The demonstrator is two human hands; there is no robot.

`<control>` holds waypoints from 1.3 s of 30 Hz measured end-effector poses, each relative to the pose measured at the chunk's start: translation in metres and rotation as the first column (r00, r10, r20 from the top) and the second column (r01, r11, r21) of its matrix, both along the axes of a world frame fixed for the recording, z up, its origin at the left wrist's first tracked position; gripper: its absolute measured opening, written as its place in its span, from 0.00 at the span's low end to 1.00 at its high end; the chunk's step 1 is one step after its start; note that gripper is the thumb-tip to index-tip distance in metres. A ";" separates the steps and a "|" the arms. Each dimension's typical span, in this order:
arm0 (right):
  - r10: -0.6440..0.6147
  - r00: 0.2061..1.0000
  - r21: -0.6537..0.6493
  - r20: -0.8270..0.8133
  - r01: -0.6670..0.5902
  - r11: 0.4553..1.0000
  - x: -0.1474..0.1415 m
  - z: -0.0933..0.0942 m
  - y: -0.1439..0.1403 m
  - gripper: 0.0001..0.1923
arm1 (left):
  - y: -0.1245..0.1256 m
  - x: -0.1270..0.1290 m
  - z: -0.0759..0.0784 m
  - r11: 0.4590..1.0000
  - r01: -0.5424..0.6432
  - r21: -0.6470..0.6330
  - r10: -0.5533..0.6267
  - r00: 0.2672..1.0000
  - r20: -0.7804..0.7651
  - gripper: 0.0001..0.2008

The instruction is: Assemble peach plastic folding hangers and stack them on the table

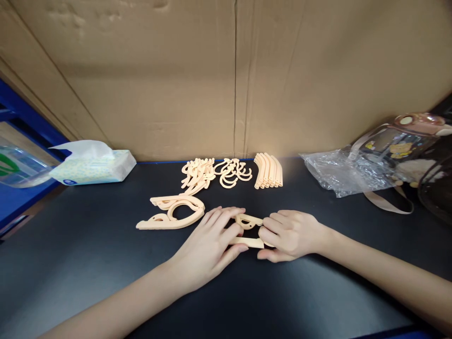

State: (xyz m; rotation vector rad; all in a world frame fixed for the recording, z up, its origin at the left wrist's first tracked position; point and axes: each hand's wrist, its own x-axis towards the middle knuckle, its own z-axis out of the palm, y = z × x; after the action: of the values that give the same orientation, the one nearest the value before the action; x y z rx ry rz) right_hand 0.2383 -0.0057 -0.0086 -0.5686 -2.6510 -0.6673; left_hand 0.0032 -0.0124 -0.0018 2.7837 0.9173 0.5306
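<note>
Low over the black table, my left hand [215, 242] and my right hand [289, 234] grip a beige plastic folding clothes hanger [249, 242] from either side. The left fingers and thumb close around its left part. Curled right fingers and the thumb hold its other end, and the palms hide much of it. Two pale bars show between the hands, the far one with a rounded cutout. Just left of my left hand lies another folded hanger [192, 216], its two arms pointing left and a round opening in the middle.
Along the back lie a heap of beige hanger pieces [197, 172], several curved hooks [229, 172] and a row of curved arm pieces [269, 172]. A tissue pack [95, 167] is at left; a clear plastic bag [339, 172] and a bottle [402, 141] stand right. Cardboard [176, 84] walls the back.
</note>
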 end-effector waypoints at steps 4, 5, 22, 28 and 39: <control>-0.018 1.000 -0.152 -0.012 0.016 0.988 -0.001 0.001 -0.001 0.22 | 0.004 -0.002 0.002 0.994 -0.095 -0.059 0.099 0.992 0.079 0.20; -0.027 1.000 -0.196 -0.009 0.025 0.980 -0.001 0.002 -0.001 0.20 | 0.005 -0.002 0.002 0.992 -0.111 -0.063 0.117 0.989 0.087 0.23; -0.343 0.936 -0.370 0.078 0.347 0.862 0.001 -0.001 0.008 0.37 | 0.006 -0.002 -0.007 0.993 -0.118 0.025 0.115 0.990 0.082 0.12; -0.219 0.976 -0.311 0.015 0.212 0.927 0.004 -0.001 0.009 0.29 | 0.006 -0.002 -0.007 0.993 -0.118 0.019 0.116 0.990 0.079 0.08; -0.140 0.990 -0.251 -0.034 0.128 0.960 0.004 -0.001 0.010 0.25 | 0.004 0.000 -0.003 0.993 -0.118 -0.006 0.118 0.992 0.052 0.05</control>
State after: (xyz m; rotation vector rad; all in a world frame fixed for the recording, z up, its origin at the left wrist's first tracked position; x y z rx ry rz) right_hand 0.2424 0.0039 -0.0098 -0.8294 -2.6832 -0.3516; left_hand 0.0033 -0.0086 -0.0043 2.7119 1.0752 0.6152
